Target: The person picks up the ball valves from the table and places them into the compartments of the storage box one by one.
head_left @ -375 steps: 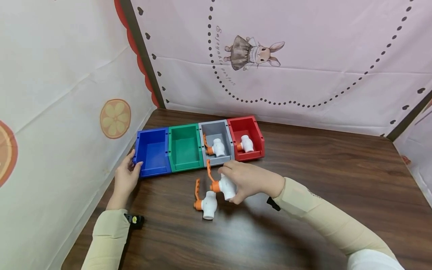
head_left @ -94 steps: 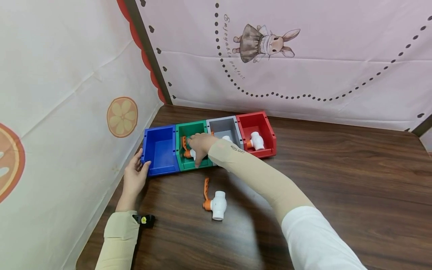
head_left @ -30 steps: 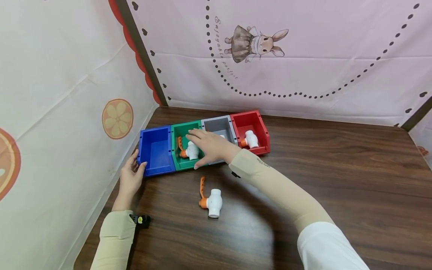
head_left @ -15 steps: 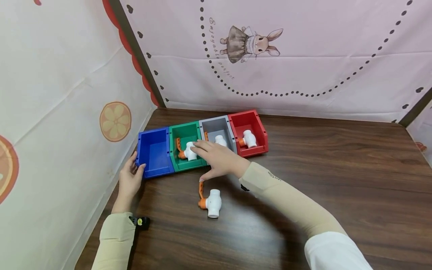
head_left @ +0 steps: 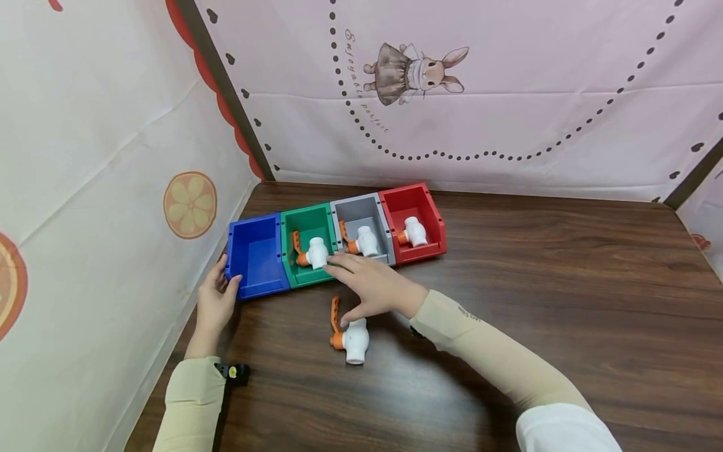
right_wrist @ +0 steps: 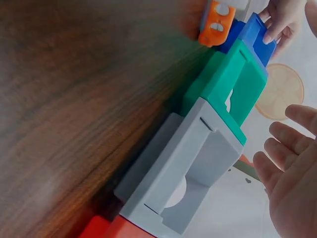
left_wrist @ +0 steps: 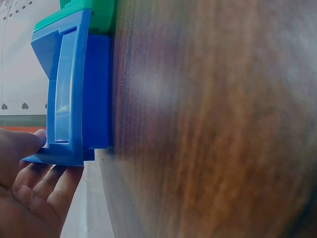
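At the left end of a joined row of bins, my left hand [head_left: 216, 304] pinches the side wall of the blue bin [head_left: 260, 254], thumb inside and fingers outside. My right hand [head_left: 380, 287] hovers, fingers spread and holding nothing, over a white ball valve with an orange lever [head_left: 356, 345] on the table. Its thumb overlaps the top of that valve in the head view. A similar valve [head_left: 317, 253] lies in the green bin [head_left: 307, 220], another valve [head_left: 367, 241] in the grey bin [head_left: 357, 209], and a third valve [head_left: 415, 231] in the red bin [head_left: 403, 201].
The bins stand on a dark wooden table [head_left: 536, 282], near its back left corner. A white cloth wall [head_left: 113, 188] with orange-slice prints rises close by my left hand. Behind the bins hangs a pink cloth [head_left: 508, 94] with a rabbit print.
A valve my right hand held earlier now lies in the green bin. That hand has drawn back toward me, over the valve on the table. My left hand keeps its hold on the blue bin.
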The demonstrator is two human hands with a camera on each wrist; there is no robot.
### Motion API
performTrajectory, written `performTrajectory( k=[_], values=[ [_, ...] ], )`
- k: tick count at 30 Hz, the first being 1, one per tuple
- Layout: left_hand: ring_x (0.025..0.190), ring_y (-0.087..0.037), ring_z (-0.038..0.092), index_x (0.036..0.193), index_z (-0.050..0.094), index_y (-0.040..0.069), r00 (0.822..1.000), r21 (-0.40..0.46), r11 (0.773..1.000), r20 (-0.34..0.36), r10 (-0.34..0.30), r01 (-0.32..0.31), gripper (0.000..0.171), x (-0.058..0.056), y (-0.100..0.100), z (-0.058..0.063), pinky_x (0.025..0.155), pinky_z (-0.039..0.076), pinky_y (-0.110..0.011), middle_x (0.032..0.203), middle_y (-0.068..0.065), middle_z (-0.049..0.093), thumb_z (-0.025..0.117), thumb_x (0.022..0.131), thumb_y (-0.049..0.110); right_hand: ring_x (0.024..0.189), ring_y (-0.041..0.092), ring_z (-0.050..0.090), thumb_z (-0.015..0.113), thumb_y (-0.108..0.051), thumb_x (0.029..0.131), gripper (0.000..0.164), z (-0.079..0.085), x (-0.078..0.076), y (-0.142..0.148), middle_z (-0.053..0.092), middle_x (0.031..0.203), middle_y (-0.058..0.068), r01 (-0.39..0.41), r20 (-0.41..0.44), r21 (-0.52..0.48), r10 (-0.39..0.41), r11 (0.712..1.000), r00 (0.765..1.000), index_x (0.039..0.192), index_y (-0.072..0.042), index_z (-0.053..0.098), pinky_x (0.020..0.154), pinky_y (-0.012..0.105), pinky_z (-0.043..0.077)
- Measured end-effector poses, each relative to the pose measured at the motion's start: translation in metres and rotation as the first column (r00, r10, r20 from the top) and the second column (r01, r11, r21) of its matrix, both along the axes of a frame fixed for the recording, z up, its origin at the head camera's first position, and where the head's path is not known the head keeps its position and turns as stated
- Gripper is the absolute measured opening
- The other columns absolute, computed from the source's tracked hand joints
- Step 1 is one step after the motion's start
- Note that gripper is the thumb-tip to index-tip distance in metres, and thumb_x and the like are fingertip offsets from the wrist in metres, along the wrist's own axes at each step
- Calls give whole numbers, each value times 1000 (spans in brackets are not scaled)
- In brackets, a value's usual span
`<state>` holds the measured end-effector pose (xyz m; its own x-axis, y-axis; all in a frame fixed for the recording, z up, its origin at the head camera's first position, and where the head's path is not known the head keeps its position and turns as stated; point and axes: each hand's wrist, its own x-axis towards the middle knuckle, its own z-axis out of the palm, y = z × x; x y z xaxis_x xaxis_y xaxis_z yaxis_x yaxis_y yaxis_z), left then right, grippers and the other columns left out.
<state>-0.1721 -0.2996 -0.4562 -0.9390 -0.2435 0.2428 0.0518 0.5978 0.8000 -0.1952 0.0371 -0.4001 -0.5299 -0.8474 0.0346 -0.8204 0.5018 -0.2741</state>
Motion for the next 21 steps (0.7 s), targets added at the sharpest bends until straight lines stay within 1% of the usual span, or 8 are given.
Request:
performTrajectory(
  k=[2,7,13,16,21],
  values=[
    [126,-39,48,141,39,-5,1000,-6,1000,9,4,-4,53,0,0,-1,103,41,-40,143,-25,43,57,92,-1,142,25,26,71,-58,76,94,-2,3,2,29,154,10,0,11,1,0,1000,1000,148,-11,33,115,42,32],
    [127,-39,47,142,39,-5,1000,3,1000,14,4,-4,53,0,0,-1,102,39,-46,143,-26,42,57,92,-1,143,26,24,71,-56,77,92,-8,7,6,29,154,9,4,53,-2,-4,1000,999,148,-12,34,116,42,31],
    [127,-39,46,142,38,-5,1000,9,1000,17,-2,2,53,0,0,0,103,39,-44,143,-27,42,57,92,0,140,25,30,72,-55,76,90,-15,14,11,33,152,11,-15,85,-2,16,1000,996,147,-11,36,115,40,32],
    [127,-39,46,142,38,-5,1000,8,1000,22,1,-1,53,0,-1,1,103,39,-45,143,-27,42,57,92,-1,139,25,31,73,-55,76,90,-19,18,12,34,151,11,-28,92,2,27,1000,995,146,-12,37,114,39,33],
    [127,-38,47,143,38,-3,999,-2,1000,41,13,-13,53,-1,0,0,103,39,-46,143,-25,42,57,93,1,139,24,33,71,-58,76,91,-26,25,14,34,151,10,-47,141,27,43,999,989,148,-15,35,113,40,35]
  ],
)
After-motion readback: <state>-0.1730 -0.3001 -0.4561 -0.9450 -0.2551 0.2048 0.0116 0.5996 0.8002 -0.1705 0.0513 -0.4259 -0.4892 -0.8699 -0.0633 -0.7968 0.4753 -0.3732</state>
